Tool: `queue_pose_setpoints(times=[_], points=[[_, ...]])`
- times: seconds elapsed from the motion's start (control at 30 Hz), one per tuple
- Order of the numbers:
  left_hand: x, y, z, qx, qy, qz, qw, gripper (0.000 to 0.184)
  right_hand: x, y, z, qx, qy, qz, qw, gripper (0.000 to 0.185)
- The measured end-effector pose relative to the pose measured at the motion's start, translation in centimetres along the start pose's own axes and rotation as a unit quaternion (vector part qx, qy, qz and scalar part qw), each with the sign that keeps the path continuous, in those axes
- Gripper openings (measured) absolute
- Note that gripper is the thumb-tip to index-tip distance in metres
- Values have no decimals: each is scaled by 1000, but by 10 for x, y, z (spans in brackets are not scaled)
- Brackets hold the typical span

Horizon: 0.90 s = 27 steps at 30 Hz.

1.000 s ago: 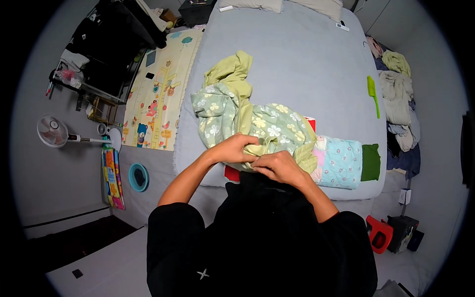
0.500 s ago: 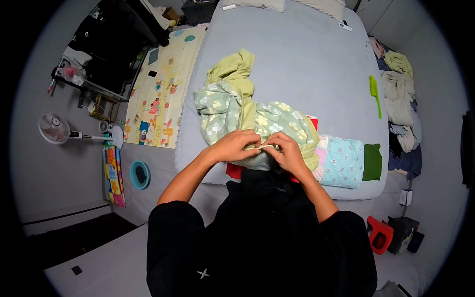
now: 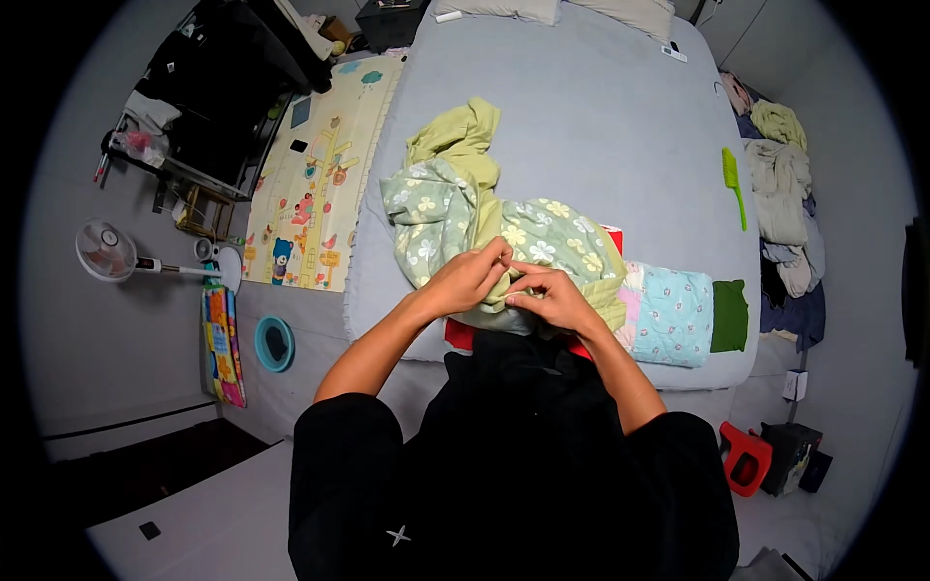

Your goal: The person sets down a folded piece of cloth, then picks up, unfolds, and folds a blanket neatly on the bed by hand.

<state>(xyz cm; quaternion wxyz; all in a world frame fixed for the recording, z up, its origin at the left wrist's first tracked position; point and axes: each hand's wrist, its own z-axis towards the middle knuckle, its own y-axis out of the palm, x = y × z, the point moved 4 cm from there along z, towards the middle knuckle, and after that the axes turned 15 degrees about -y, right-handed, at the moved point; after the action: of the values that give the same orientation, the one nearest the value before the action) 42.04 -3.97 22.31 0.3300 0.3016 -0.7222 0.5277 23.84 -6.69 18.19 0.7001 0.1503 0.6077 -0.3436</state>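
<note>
A crumpled green floral bedding cover (image 3: 441,208) with yellow-green lining lies on the near part of the bed, in front of my body. My left hand (image 3: 473,279) is closed over its near edge, fingertips pinched together and turned away from me; a bit of cloth seems to be in them. Just to the right, my right hand (image 3: 552,298) pinches the edge of the same cover between thumb and fingers. The two hands are close together. Whatever small detail lies between the fingertips is hidden.
The bed (image 3: 601,126) has a folded light-blue patterned cloth (image 3: 668,315), a dark green cloth (image 3: 728,317) and a green brush (image 3: 731,174) on its right side. Something red (image 3: 458,335) shows under the cover. A fan (image 3: 107,250) and a blue basin (image 3: 274,343) stand left.
My left hand has moved slightly up and away from me, its fingertips lifting off the pinched edge near my right hand. My right hand has shifted slightly and still pinches the cover.
</note>
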Motion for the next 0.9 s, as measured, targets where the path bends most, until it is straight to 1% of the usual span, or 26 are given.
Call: queue_pose_setpoints(times=[0.1, 0.2, 0.23, 0.33, 0.4, 0.5, 0.6, 0.7, 0.8, 0.9], points=[[2, -2, 0, 6, 31, 12, 999, 10, 2, -2, 1, 21, -12, -21, 999, 20], [8, -5, -4, -55, 81, 65, 993, 9, -3, -7, 2, 38, 11, -48, 998, 20], [5, -5, -5, -43, 86, 76, 992, 9, -7, -9, 3, 36, -11, -65, 997, 20], [3, -6, -7, -18, 92, 106, 990, 11, -13, -12, 1, 40, 27, -82, 995, 20], [6, -10, -10, -18, 81, 121, 989, 15, -11, -14, -1, 48, 14, -82, 995, 19], [2, -9, -8, -35, 100, 157, 982, 26, -12, -16, -4, 57, 3, -85, 995, 18], [4, -7, -1, -84, 80, 183, 976, 29, -17, -18, -4, 67, 14, -90, 994, 19], [4, 1, 11, -67, 121, 69, 988, 30, -16, -24, -7, 92, 27, -78, 992, 19], [16, 5, 18, -21, 135, 79, 987, 32, -21, -34, -9, 109, 41, -88, 989, 19], [19, 10, 25, 21, 156, 117, 981, 33, -22, -41, -14, 127, 43, -97, 986, 17]])
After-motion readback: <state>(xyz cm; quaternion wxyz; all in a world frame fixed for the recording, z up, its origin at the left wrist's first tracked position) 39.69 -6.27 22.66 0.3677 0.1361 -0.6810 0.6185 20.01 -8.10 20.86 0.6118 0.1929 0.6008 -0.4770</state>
